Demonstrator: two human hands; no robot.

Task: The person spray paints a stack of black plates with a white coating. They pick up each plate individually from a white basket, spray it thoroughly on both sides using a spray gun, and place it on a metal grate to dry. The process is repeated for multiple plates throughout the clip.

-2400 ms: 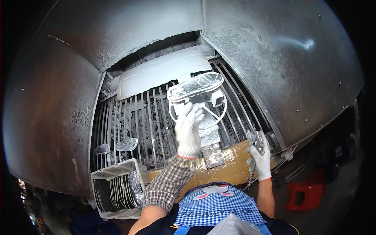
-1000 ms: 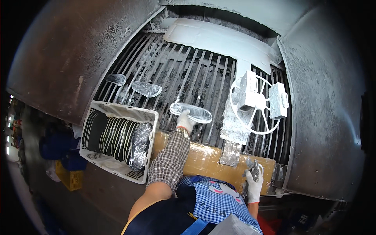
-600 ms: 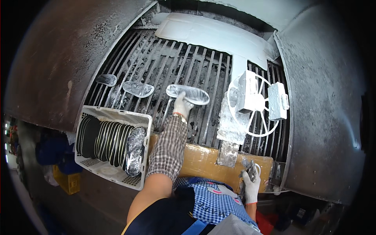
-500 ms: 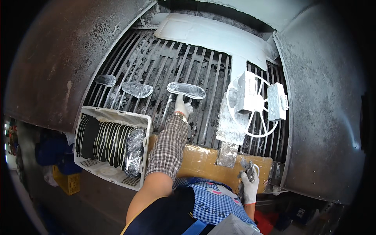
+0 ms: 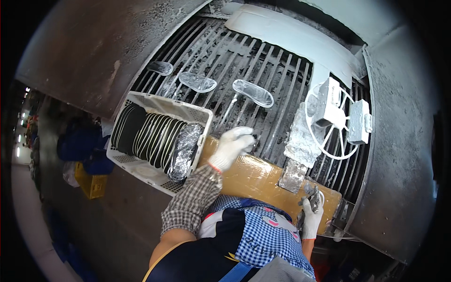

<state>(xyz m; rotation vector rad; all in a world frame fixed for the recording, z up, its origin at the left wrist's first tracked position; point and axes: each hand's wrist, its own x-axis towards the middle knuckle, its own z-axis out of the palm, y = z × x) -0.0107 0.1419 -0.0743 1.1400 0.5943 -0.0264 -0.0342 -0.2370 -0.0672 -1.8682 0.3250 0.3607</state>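
Observation:
My left hand [image 5: 233,145], in a white knit glove, is above the near edge of the slatted rack. Its fingers are loosely bent and apart, with nothing visible in them. My right hand [image 5: 312,219], gloved too, is closed around a paint-crusted grey spray gun [image 5: 312,196] by the brown-covered front ledge. Beyond my left hand, a long rounded, insole-shaped piece with a shiny film-like surface [image 5: 253,93] lies on the slats. Two similar shapes, a middle one [image 5: 197,82] and a smaller, darker one [image 5: 160,68], lie farther left.
A white plastic crate [image 5: 206,123] at left holds several upright dark rounded pieces [image 5: 152,140]. At right stands a white-coated spoked wheel [image 5: 334,123] carrying blocks. Metal side walls [image 5: 399,122] flank the slatted rack [image 5: 277,84]. A yellow crate [image 5: 90,181] sits lower left.
My left hand has drawn back from the nearest long piece toward the front ledge. The view has shifted, so the rack sits higher and more to the right. My right hand keeps the spray gun.

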